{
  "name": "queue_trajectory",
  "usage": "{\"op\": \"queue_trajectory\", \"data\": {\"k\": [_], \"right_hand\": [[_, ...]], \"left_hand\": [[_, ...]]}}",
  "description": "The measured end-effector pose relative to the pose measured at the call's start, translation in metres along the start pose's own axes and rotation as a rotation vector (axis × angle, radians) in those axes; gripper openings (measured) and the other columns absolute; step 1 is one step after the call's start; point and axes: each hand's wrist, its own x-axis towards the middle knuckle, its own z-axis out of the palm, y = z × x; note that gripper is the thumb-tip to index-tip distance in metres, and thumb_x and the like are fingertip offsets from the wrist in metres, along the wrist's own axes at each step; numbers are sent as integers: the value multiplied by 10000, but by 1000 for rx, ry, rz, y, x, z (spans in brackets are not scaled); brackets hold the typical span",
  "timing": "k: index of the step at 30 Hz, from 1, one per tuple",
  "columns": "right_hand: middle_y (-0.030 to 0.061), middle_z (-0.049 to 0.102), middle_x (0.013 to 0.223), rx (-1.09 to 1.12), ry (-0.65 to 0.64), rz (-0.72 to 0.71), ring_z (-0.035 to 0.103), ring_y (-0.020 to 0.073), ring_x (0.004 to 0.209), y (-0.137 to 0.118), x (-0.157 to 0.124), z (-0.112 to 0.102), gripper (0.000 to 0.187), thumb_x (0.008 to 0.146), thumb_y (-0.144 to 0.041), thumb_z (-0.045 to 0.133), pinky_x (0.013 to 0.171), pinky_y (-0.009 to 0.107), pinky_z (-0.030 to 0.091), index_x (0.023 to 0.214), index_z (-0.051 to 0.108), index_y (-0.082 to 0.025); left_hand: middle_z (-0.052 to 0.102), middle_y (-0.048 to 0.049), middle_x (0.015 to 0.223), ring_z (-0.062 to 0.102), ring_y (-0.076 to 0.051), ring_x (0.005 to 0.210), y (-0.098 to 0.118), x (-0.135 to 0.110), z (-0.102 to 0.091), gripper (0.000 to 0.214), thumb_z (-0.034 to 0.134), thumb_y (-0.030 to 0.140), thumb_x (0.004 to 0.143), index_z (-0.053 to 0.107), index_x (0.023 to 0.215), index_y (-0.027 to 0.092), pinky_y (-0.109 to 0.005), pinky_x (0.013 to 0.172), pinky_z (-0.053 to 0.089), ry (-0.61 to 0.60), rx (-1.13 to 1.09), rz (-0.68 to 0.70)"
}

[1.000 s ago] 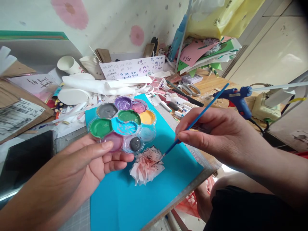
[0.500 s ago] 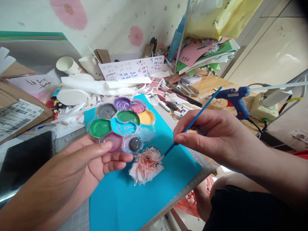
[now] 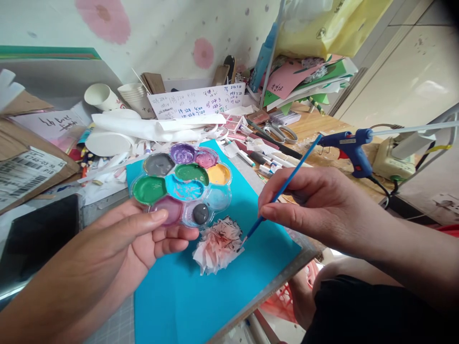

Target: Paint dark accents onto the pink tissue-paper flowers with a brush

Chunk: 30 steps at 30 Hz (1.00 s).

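Note:
My left hand [image 3: 143,239] grips a flower-shaped paint palette [image 3: 182,184] from below, thumb on its near rim; its wells hold green, grey, purple, pink, yellow and blue paint. My right hand [image 3: 315,203] pinches a thin blue paintbrush [image 3: 283,186], its tip touching the right edge of a pink crumpled paper flower [image 3: 218,244] marked with dark strokes. The flower lies on a turquoise paper sheet [image 3: 201,296], just below the palette.
A blue glue gun [image 3: 347,145] lies at the right on the wooden table. Scissors [image 3: 278,131], markers, paper cups [image 3: 103,98], handwritten cards and coloured paper stacks crowd the back. A dark phone [image 3: 39,236] and cardboard [image 3: 25,162] sit at the left.
My right hand has shifted slightly left and the brush tip moved down a little along the flower's right edge. The palette and left hand stay almost still.

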Motion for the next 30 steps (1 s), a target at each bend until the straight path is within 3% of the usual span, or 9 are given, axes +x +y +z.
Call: {"op": "queue_trajectory", "data": {"k": [6, 17, 30], "right_hand": [[-14, 696, 674, 6, 37, -19, 611, 105, 624, -1, -1, -4, 88, 811, -240, 750, 548, 220, 462, 751, 726, -180], [-23, 715, 701, 17, -4, -29, 651, 90, 647, -4, -3, 7, 87, 816, -236, 733, 599, 171, 518, 754, 726, -176], [-36, 701, 664, -9, 40, -58, 628, 74, 615, -4, -2, 0, 89, 812, -214, 723, 560, 155, 490, 730, 723, -180]], "left_hand": [[779, -65, 623, 740, -251, 565, 1, 0, 1, 412, 975, 259, 413, 566, 406, 215, -329, 524, 633, 10, -25, -3], [788, -88, 644, 737, -255, 558, 0, 1, 3, 326, 980, 269, 381, 677, 487, 211, -320, 499, 625, 28, -17, -5], [785, -83, 631, 744, -270, 559, 0, 0, 1, 421, 990, 294, 352, 578, 398, 217, -333, 505, 629, 34, -13, -1]]}}
